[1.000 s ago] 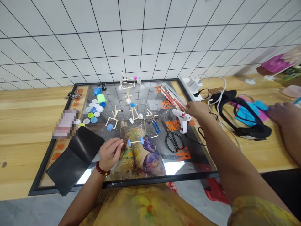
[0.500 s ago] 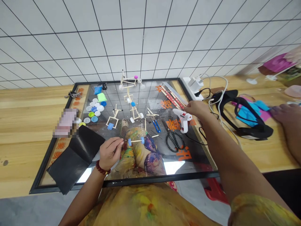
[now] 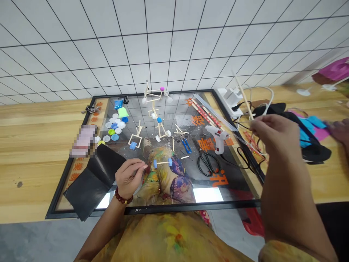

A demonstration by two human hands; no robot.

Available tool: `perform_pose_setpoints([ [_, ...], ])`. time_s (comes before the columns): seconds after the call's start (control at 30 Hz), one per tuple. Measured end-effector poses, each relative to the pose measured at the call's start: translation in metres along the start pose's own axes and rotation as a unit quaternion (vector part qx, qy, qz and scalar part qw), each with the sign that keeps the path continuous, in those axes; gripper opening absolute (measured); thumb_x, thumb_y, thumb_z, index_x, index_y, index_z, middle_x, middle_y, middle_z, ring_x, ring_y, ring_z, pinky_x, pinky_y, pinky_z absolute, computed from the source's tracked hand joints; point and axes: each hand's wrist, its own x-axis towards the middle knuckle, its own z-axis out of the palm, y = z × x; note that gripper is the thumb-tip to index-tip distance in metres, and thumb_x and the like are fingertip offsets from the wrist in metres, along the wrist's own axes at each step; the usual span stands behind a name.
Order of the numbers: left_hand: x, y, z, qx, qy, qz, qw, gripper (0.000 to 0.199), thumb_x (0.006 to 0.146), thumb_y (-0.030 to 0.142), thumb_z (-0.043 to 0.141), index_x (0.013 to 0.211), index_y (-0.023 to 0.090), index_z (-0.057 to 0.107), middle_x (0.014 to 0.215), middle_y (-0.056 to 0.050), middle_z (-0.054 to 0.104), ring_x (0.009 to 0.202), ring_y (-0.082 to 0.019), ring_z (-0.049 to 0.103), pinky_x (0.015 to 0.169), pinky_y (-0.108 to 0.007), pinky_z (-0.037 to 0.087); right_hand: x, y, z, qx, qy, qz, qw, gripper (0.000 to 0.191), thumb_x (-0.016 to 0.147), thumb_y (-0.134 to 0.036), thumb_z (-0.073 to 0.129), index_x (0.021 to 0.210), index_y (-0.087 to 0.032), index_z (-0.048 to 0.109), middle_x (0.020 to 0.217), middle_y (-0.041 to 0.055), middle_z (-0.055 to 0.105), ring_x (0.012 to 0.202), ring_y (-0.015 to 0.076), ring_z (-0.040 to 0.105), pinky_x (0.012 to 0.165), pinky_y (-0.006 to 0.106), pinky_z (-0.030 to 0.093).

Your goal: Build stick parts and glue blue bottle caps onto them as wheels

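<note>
My right hand (image 3: pixel 275 133) is raised at the right, its fingers pinched on a thin wooden stick (image 3: pixel 244 94) that points up and to the left. Low over the glass-topped board (image 3: pixel 169 208), my left hand (image 3: pixel 129 176) has its thumb and fingertips pressed together; whatever they hold is too small to make out. Just right of it lies a short stick with blue caps on both ends (image 3: pixel 163 163). A white glue gun (image 3: pixel 219 137) rests left of my right hand, with black scissors (image 3: pixel 208 163) below and blue-handled pliers (image 3: pixel 186 145) further left.
Small stick frames (image 3: pixel 135 136) stand behind the hands. Bottle caps (image 3: pixel 115 137), a black sheet (image 3: pixel 87 189) and a phone (image 3: pixel 84 141) are at the left. Red-and-white strips (image 3: pixel 204 112), a power strip (image 3: pixel 226 103) and cables are at the right. Another person's hand (image 3: pixel 339 129) shows at the right edge.
My right hand has lifted away from the strips beside the glue gun and now holds up a thin stick. The view has shifted slightly; my left hand keeps nearly the same pose.
</note>
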Motion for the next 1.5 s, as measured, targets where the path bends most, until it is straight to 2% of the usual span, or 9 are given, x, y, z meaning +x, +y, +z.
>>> perform_pose_setpoints([
  [0.07, 0.002, 0.016, 0.001, -0.065, 0.045, -0.080, 0.994, 0.005, 0.085, 0.017, 0.072, 0.087, 0.022, 0.074, 0.083, -0.003, 0.073, 0.078, -0.016, 0.070, 0.071, -0.030, 0.060, -0.051, -0.016, -0.003, 0.180, 0.024, 0.026, 0.983, 0.010, 0.073, -0.028, 0.069, 0.077, -0.020, 0.063, 0.063, 0.0004, 0.057, 0.053, 0.0111, 0.047, 0.050, 0.025, 0.035],
  [0.27, 0.000, 0.060, 0.014, -0.259, 0.013, -0.198, 0.945, 0.030, 0.097, 0.038, 0.057, 0.122, 0.028, 0.069, 0.116, -0.009, 0.073, 0.104, -0.023, 0.071, 0.091, -0.041, 0.060, -0.192, -0.061, 0.047, 0.272, -0.271, -0.131, 0.914, 0.010, 0.081, -0.021, 0.063, 0.071, -0.022, 0.059, 0.057, -0.0040, 0.058, 0.047, 0.0095, 0.050, 0.045, 0.020, 0.039],
  [0.5, -0.016, 0.066, 0.002, -0.377, -0.020, -0.330, 0.865, 0.038, 0.096, 0.052, 0.053, 0.109, 0.021, 0.069, 0.088, -0.009, 0.071, 0.084, -0.020, 0.070, 0.077, -0.040, 0.061, -0.246, -0.062, 0.094, 0.289, -0.363, -0.174, 0.869, 0.010, 0.077, -0.014, 0.058, 0.073, -0.022, 0.055, 0.059, -0.0053, 0.059, 0.050, 0.0090, 0.054, 0.048, 0.019, 0.040],
  [0.63, -0.024, 0.062, -0.008, -0.410, -0.008, -0.387, 0.826, 0.032, 0.094, 0.049, 0.056, 0.102, 0.021, 0.068, 0.066, 0.001, 0.050, 0.054, -0.009, 0.048, 0.050, -0.024, 0.045, -0.251, -0.066, 0.097, 0.239, -0.407, -0.222, 0.854, 0.010, 0.081, -0.016, 0.059, 0.074, -0.022, 0.057, 0.062, -0.0045, 0.063, 0.054, 0.0101, 0.058, 0.052, 0.021, 0.042],
  [0.73, -0.018, 0.051, -0.018, -0.344, -0.019, -0.387, 0.855, 0.025, 0.096, 0.043, 0.055, 0.098, 0.022, 0.067, 0.058, 0.006, 0.040, 0.045, -0.006, 0.031, 0.042, -0.020, 0.028, -0.241, -0.060, 0.098, 0.176, -0.395, -0.251, 0.866, 0.011, 0.090, -0.029, 0.062, 0.081, -0.022, 0.061, 0.069, -0.0024, 0.067, 0.058, 0.0119, 0.061, 0.056, 0.024, 0.044],
  [0.87, 0.002, 0.028, -0.028, -0.024, -0.143, -0.259, 0.955, 0.017, 0.086, 0.031, 0.070, 0.098, 0.020, 0.071, 0.069, 0.002, 0.058, 0.059, -0.011, 0.054, 0.056, -0.024, 0.042, -0.201, -0.038, 0.097, 0.106, -0.276, -0.233, 0.926, 0.012, 0.092, -0.036, 0.063, 0.095, -0.024, 0.064, 0.082, 0.0017, 0.070, 0.071, 0.0168, 0.066, 0.068, 0.029, 0.052],
  [1.17, -0.011, -0.005, -0.011, 0.318, -0.263, -0.104, 0.905, 0.026, 0.090, 0.031, 0.064, 0.112, 0.017, 0.068, 0.086, -0.008, 0.068, 0.077, -0.024, 0.063, 0.061, -0.032, 0.044, -0.135, -0.029, 0.114, 0.013, -0.294, -0.341, 0.893, 0.039, 0.088, -0.035, 0.067, 0.123, -0.021, 0.061, 0.122, 0.0128, 0.067, 0.112, 0.0305, 0.062, 0.098, 0.048, 0.050],
  [1.37, -0.006, 0.000, -0.002, 0.256, -0.204, 0.009, 0.945, 0.038, 0.088, 0.036, 0.069, 0.120, 0.016, 0.065, 0.110, -0.013, 0.068, 0.104, -0.030, 0.061, 0.093, -0.043, 0.050, -0.134, -0.036, 0.131, -0.008, -0.309, -0.371, 0.876, 0.040, 0.088, -0.039, 0.068, 0.121, -0.017, 0.064, 0.123, 0.0134, 0.067, 0.112, 0.0314, 0.058, 0.094, 0.046, 0.046],
  [1.5, 0.006, 0.002, 0.017, 0.182, -0.282, 0.014, 0.942, 0.056, 0.084, 0.037, 0.074, 0.134, 0.017, 0.057, 0.124, -0.013, 0.065, 0.111, -0.029, 0.060, 0.096, -0.042, 0.052, -0.135, -0.034, 0.136, -0.010, -0.297, -0.373, 0.879, 0.038, 0.089, -0.039, 0.067, 0.120, -0.017, 0.066, 0.121, 0.0120, 0.068, 0.110, 0.0309, 0.057, 0.089, 0.044, 0.041],
])
